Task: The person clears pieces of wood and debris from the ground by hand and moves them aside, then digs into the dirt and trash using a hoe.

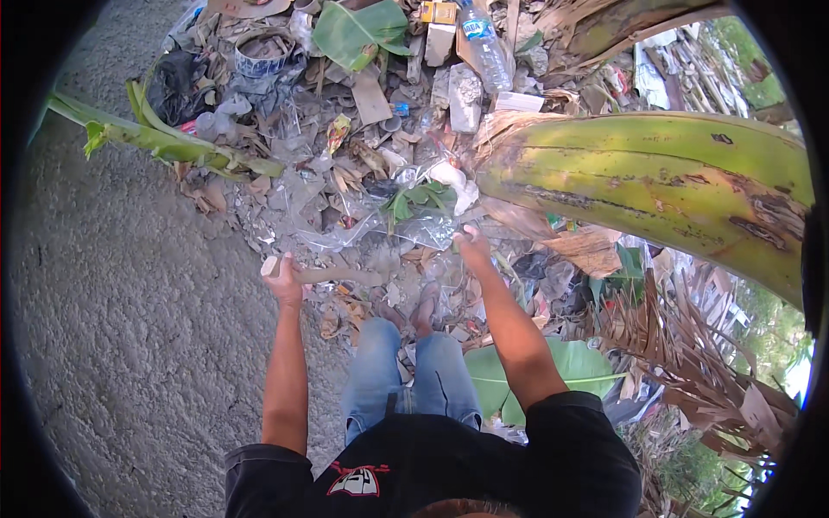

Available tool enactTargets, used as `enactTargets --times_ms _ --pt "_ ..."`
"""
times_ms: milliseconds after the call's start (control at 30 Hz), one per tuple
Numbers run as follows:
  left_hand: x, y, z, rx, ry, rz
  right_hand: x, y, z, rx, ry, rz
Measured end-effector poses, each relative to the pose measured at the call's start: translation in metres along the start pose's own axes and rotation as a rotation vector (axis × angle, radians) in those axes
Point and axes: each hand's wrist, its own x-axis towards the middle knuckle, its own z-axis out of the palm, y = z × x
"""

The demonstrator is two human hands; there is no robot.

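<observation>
Pale stick [337, 275], gripped in the closed fingers of a person's left hand [285, 283], extends rightward over litter [409, 259] ahead of 2 feet [424, 306]; farther right, the right hand [471, 249] curls beside clear plastic [429, 231], its hold impossible to tell, near a thick green trunk [630, 173].

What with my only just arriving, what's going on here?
A person stands among litter. Their left hand grips what looks like a machete, its long end pointing right. Their right hand is near some clear plastic sheeting; whether it holds anything is unclear. A thick banana stem stretches off to the right.
</observation>
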Motion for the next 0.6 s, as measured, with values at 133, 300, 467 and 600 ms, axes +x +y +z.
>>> enactTargets --times_ms 133,300,467,600 --pt "0.016 -0.006 -0.014 -0.060 0.056 0.017 0.063 -0.036 -0.003 -0.133 0.039 -0.027" --pt "0.039 -0.018 -0.026 -0.091 0.075 0.045 0.102 -0.046 0.043 -0.180 0.033 -0.159" --pt "0.053 -0.026 -0.040 -0.229 0.091 -0.027 0.132 -0.055 0.110 -0.235 -0.015 -0.269" --pt "0.053 -0.033 -0.047 -0.281 0.161 -0.019 0.200 -0.095 0.151 -0.156 -0.025 -0.212"
